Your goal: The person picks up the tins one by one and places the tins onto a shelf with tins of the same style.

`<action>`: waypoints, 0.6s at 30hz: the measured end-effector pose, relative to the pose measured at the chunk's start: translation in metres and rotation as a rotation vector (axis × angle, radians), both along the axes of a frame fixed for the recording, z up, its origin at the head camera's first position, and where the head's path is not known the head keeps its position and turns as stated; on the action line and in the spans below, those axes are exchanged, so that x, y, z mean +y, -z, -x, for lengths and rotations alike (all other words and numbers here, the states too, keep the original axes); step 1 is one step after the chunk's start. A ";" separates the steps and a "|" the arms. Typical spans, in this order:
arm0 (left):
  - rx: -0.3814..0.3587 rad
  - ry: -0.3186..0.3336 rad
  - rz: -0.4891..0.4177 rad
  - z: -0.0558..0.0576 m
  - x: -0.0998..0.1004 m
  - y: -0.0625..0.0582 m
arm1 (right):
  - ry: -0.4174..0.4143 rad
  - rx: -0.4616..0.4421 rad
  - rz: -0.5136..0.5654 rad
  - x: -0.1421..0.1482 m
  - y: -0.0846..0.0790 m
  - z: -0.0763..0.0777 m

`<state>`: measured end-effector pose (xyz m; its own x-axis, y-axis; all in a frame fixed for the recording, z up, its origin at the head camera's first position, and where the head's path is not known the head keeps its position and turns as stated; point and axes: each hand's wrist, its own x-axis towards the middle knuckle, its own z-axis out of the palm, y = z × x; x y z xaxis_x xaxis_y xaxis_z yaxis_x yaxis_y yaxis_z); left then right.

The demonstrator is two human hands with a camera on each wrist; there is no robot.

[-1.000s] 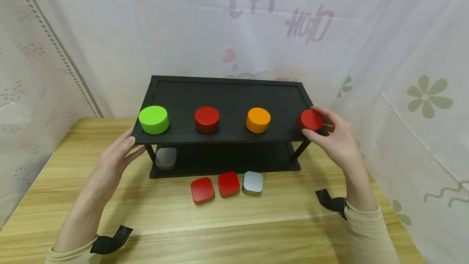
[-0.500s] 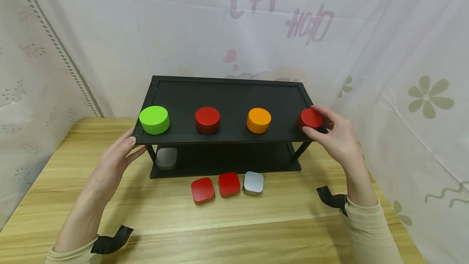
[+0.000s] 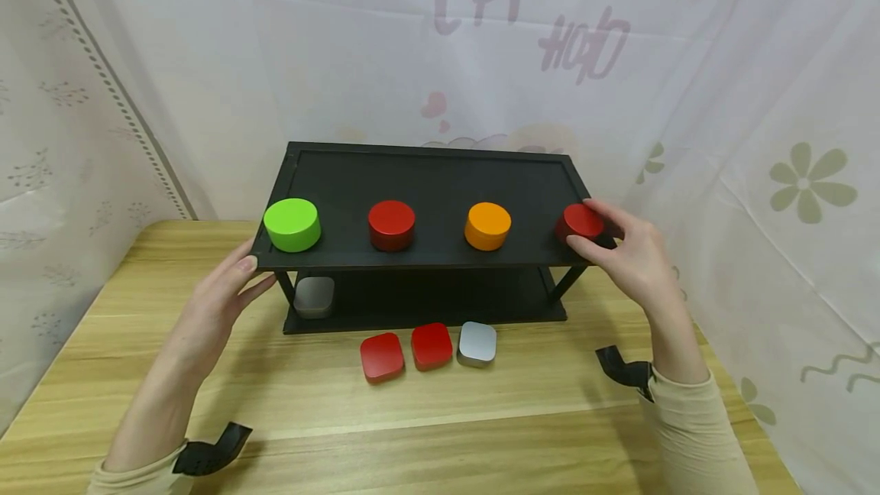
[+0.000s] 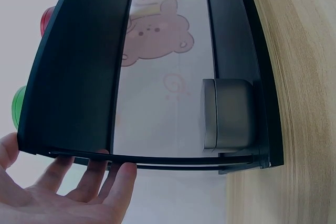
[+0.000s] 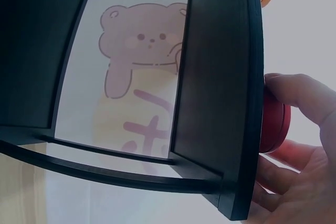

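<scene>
A black two-tier shelf (image 3: 433,178) stands on the table. My left hand (image 3: 215,304) grips the left front corner of its upper board, thumb on the edge and fingers underneath. My right hand (image 3: 635,254) holds a round red tin (image 3: 581,221) at the right end of the upper board, thumb in front and fingers behind. Along the front of that board, spaced apart, stand a round green tin (image 3: 292,225), a second round red tin (image 3: 392,226) and a round orange tin (image 3: 487,226). In the left wrist view, a square silver tin (image 4: 229,115) sits on the lower board.
On the wooden table (image 3: 412,441) before the shelf lie a square red tin (image 3: 382,357), another square red tin (image 3: 431,346) and a square silver tin (image 3: 477,344), side by side. A patterned white curtain (image 3: 344,44) hangs close behind the shelf and along both sides.
The round red tin in my right hand has shifted very slightly left along the upper board. My left hand stays on the shelf corner.
</scene>
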<state>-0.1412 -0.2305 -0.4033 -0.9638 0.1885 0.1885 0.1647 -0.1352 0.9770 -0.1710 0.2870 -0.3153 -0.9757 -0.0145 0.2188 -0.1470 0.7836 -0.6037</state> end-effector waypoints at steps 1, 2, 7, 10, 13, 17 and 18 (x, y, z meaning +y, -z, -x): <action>0.001 0.002 0.000 0.000 0.000 0.000 | 0.000 -0.004 0.001 0.000 0.000 0.000; 0.002 0.004 0.000 0.000 0.000 0.000 | 0.000 -0.007 0.002 0.000 0.000 0.000; 0.004 0.007 0.004 0.000 0.000 0.000 | 0.006 -0.023 -0.015 0.000 -0.001 0.000; 0.003 0.006 0.008 0.000 0.000 0.000 | 0.004 -0.028 -0.028 0.000 -0.002 0.000; 0.000 0.005 0.010 0.000 0.000 0.000 | -0.004 -0.026 -0.028 0.001 -0.002 -0.001; 0.000 0.003 0.010 0.000 0.000 0.000 | -0.012 -0.019 -0.008 0.001 -0.001 -0.001; 0.000 0.003 0.009 0.000 0.000 0.000 | -0.014 -0.016 -0.001 0.001 -0.001 -0.002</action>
<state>-0.1412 -0.2307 -0.4034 -0.9633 0.1928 0.1870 0.1644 -0.1274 0.9781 -0.1692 0.2879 -0.3143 -0.9787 -0.0288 0.2032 -0.1486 0.7823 -0.6049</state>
